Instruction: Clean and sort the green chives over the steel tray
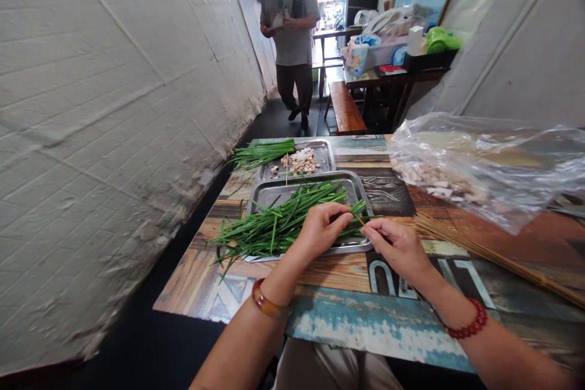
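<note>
Long green chives [292, 213] lie heaped over the near metal tray [354, 180], their tips spilling past its left side. My left hand [325, 225] is closed at their cut ends, on the tray's right, pinching a few chives. Close beside it, my right hand [395, 245] pinches a thin bamboo skewer [361, 220] whose tip points at those ends; the fingers cover part of it. Behind, the far tray [329, 149] bears another chive bunch [267, 152] and pale chopped pieces [301, 161]. A bundle of skewers [484, 248] lies right of my right hand.
A clear plastic bag [484, 158] with pale pieces inside lies at the table's right. Beyond the patterned table [329, 311] are a wooden bench [346, 106] and another table stacked with bags and boxes. A person [291, 24] stands in the aisle by the left wall [114, 134].
</note>
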`<state>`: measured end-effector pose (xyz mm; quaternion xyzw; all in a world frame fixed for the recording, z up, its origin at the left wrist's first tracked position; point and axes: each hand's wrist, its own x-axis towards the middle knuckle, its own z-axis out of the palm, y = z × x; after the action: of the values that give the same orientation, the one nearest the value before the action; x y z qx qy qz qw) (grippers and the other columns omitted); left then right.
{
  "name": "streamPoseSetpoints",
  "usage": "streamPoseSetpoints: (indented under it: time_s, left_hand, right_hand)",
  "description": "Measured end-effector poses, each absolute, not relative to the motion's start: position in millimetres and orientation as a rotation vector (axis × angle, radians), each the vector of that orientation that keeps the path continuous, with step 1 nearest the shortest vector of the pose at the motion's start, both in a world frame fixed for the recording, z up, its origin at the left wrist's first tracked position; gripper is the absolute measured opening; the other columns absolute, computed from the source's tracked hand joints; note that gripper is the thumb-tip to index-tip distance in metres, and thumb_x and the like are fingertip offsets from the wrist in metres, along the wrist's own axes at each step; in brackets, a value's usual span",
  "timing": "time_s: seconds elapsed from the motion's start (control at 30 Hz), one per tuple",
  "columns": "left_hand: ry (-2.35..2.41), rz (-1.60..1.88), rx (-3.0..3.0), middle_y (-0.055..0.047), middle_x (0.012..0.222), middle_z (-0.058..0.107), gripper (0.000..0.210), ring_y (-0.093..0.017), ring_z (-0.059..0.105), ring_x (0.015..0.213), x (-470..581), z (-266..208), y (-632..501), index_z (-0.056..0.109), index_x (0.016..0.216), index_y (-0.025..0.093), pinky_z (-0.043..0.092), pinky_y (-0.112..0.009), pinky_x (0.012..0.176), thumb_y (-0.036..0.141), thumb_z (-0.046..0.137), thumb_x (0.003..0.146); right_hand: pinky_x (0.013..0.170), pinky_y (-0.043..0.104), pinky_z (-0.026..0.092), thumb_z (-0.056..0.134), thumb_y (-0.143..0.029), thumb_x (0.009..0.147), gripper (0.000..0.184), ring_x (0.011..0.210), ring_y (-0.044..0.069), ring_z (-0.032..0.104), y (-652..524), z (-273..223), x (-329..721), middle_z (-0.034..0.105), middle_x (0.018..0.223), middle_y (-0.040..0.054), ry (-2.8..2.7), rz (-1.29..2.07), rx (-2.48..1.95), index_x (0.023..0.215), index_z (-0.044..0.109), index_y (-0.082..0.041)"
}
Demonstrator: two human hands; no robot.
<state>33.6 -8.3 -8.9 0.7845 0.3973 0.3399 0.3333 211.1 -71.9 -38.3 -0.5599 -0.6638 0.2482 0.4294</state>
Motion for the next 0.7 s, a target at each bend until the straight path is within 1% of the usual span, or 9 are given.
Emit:
streamPoseSetpoints:
  time_s: [0.13,0.27,0.3,0.37,0.43,0.47,0.5,0.57,0.7]
  left_hand:
    - [0.974,0.833,2.101,-0.003,0.075,0.070,0.016,-0.014,0.061,0.070,35,-7,-11,0.069,0.076,0.013,0.044,-0.023,0.068,0.022,0.059,0.085]
    - [0.908,0.758,2.130,-0.003,0.076,0.070,0.015,-0.013,0.061,0.070,36,-4,-13,0.069,0.078,0.013,0.043,-0.022,0.067,0.021,0.058,0.085]
    - [0.908,0.747,2.138,-0.003,0.077,0.071,0.016,-0.014,0.062,0.072,35,-3,-13,0.069,0.080,0.013,0.044,-0.022,0.068,0.021,0.057,0.086]
    - [0.903,0.707,2.164,-0.004,0.081,0.072,0.016,-0.014,0.063,0.074,35,-3,-13,0.070,0.083,0.014,0.044,-0.022,0.069,0.022,0.057,0.087]
    - [0.868,0.631,2.210,-0.004,0.083,0.073,0.017,-0.015,0.064,0.075,35,-3,-14,0.071,0.085,0.016,0.045,-0.022,0.069,0.024,0.057,0.087]
    - [0.839,0.590,2.235,-0.004,0.083,0.073,0.017,-0.015,0.065,0.076,35,-3,-14,0.072,0.086,0.017,0.045,-0.022,0.069,0.024,0.057,0.088]
    - [0.810,0.559,2.254,-0.004,0.084,0.073,0.018,-0.015,0.065,0.076,35,-3,-14,0.072,0.088,0.017,0.045,-0.022,0.069,0.025,0.056,0.088]
    - [0.797,0.565,2.263,-0.005,0.085,0.073,0.020,-0.015,0.065,0.078,33,-3,-13,0.073,0.090,0.017,0.045,-0.023,0.070,0.026,0.055,0.089]
    - [1.049,0.799,2.160,-0.006,0.084,0.073,0.021,-0.016,0.065,0.077,24,-1,-3,0.072,0.089,0.015,0.046,-0.024,0.070,0.025,0.053,0.090]
  right_hand:
    - [0.058,0.027,0.045,0.051,-0.034,0.090,0.024,0.055,0.015,0.057,-72,-36,210,0.059,0.057,-0.0006,-1.663,0.598,-1.386,0.076,0.066,-0.021]
    - [0.056,0.026,0.044,0.052,-0.037,0.090,0.024,0.054,0.015,0.057,-72,-39,209,0.057,0.056,-0.0015,-1.613,0.703,-1.367,0.078,0.064,-0.020]
    - [0.053,0.025,0.043,0.052,-0.038,0.090,0.022,0.052,0.014,0.056,-71,-40,209,0.057,0.056,-0.0021,-1.574,0.763,-1.357,0.083,0.063,-0.020]
    - [0.047,0.024,0.042,0.052,-0.041,0.090,0.024,0.047,0.012,0.054,-71,-43,209,0.057,0.058,-0.0039,-1.472,0.898,-1.326,0.099,0.060,-0.020]
    - [0.044,0.023,0.041,0.053,-0.043,0.090,0.033,0.043,0.011,0.052,-70,-45,210,0.058,0.060,-0.0050,-1.393,0.995,-1.296,0.114,0.053,-0.020]
    - [0.044,0.023,0.042,0.054,-0.044,0.089,0.036,0.042,0.011,0.052,-70,-46,210,0.059,0.061,-0.0050,-1.378,1.017,-1.288,0.117,0.052,-0.021]
    - [0.044,0.023,0.043,0.055,-0.044,0.089,0.036,0.043,0.011,0.053,-70,-46,210,0.059,0.062,-0.0046,-1.382,1.025,-1.289,0.116,0.054,-0.021]
    - [0.046,0.023,0.044,0.056,-0.044,0.088,0.030,0.044,0.012,0.056,-70,-47,211,0.061,0.061,-0.0033,-1.408,1.006,-1.315,0.107,0.060,-0.021]
    - [0.044,0.024,0.044,0.057,-0.045,0.086,0.027,0.043,0.012,0.057,-69,-47,212,0.063,0.059,-0.0012,-1.408,0.980,-1.376,0.092,0.064,-0.020]
